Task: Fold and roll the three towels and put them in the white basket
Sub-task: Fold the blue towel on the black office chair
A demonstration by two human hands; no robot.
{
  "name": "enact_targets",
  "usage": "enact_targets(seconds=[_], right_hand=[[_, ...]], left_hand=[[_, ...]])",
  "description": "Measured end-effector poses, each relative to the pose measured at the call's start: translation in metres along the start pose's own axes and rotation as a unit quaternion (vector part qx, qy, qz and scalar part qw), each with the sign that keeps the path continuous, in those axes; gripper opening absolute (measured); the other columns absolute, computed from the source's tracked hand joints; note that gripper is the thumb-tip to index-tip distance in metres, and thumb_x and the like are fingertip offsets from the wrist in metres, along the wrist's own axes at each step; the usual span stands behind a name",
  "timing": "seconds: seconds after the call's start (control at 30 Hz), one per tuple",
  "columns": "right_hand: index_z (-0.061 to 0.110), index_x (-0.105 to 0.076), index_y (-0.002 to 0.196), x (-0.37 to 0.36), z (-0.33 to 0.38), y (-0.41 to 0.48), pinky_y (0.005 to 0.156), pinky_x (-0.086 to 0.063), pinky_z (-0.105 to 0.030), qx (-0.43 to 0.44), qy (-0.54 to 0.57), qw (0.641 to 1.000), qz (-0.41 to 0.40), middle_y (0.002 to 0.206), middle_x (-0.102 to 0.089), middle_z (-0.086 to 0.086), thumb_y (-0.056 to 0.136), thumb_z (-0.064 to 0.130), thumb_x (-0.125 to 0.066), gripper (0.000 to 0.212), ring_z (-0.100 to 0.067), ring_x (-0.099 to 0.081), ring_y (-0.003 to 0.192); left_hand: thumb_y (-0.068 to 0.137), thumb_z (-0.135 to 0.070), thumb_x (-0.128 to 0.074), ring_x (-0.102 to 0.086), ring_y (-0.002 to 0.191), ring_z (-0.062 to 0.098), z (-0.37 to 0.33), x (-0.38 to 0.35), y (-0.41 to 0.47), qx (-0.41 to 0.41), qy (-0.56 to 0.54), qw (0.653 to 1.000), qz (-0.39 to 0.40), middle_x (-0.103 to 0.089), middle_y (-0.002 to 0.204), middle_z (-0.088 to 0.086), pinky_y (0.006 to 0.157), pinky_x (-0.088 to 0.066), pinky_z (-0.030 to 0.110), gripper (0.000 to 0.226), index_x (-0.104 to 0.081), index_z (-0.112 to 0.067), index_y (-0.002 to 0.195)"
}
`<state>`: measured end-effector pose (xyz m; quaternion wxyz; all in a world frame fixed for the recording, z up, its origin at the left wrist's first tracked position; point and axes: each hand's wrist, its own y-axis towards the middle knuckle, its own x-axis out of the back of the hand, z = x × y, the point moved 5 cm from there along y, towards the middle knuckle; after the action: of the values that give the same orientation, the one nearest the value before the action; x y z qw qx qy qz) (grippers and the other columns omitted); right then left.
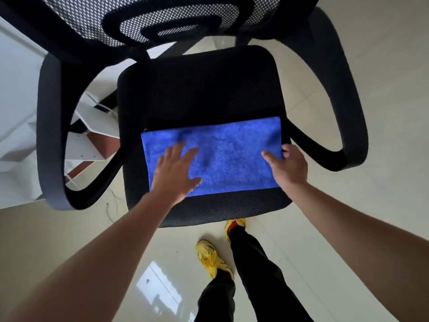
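A blue towel [227, 156] lies folded flat as a wide rectangle on the front half of a black office chair seat [199, 94]. My left hand [175, 173] presses flat on the towel's left part, fingers straight and spread. At the towel's right edge my right hand [287, 166] pinches the cloth, thumb on top and fingers curled round the edge. No other towel and no white basket is in view.
The chair has a mesh backrest [162, 22] and two black looped armrests, one at the left [50, 135] and one at the right [348, 112]. White furniture [18, 112] stands at the left. My legs and yellow shoes [212, 257] stand on glossy pale floor tiles.
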<state>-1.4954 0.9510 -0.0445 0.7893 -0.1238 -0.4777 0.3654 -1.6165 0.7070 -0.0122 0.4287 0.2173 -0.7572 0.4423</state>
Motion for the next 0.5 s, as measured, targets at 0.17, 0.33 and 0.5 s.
enact_targets(seconds=[0.17, 0.33, 0.5], right_hand=[[0.010, -0.051, 0.120, -0.004, 0.012, 0.033, 0.082, -0.050, -0.035, -0.060, -0.003, 0.998, 0.012, 0.110, -0.062, -0.002, 0.068, 0.045, -0.081, 0.069, -0.024, -0.062, 0.099], [0.001, -0.057, 0.074, 0.000, 0.007, 0.040, 0.060, -0.039, -0.031, -0.082, 0.060, 0.990, 0.101, 0.071, -0.053, -0.004, 0.071, 0.029, -0.081, 0.038, -0.018, -0.049, 0.069], [0.000, -0.065, 0.096, 0.012, 0.031, 0.020, 0.070, -0.052, -0.039, -0.037, 0.040, 0.989, 0.137, 0.088, -0.068, -0.012, 0.077, 0.026, -0.077, 0.034, -0.027, -0.064, 0.079]], left_hand=[[0.060, -0.065, -0.075, 0.013, 0.147, 0.033, -0.002, -0.016, 0.044, -0.063, 0.167, 0.981, 0.079, 0.018, 0.159, 0.011, 0.119, -0.005, 0.054, 0.128, 0.008, -0.032, 0.152], [0.052, -0.074, -0.072, 0.018, 0.146, 0.035, 0.001, -0.021, 0.055, -0.067, 0.184, 0.976, 0.092, 0.025, 0.157, 0.013, 0.117, -0.004, 0.057, 0.139, 0.019, -0.033, 0.149], [0.056, -0.072, -0.071, 0.019, 0.146, 0.035, 0.002, -0.009, 0.045, -0.065, 0.173, 0.978, 0.094, 0.025, 0.157, 0.014, 0.118, -0.002, 0.055, 0.136, 0.018, -0.030, 0.149]])
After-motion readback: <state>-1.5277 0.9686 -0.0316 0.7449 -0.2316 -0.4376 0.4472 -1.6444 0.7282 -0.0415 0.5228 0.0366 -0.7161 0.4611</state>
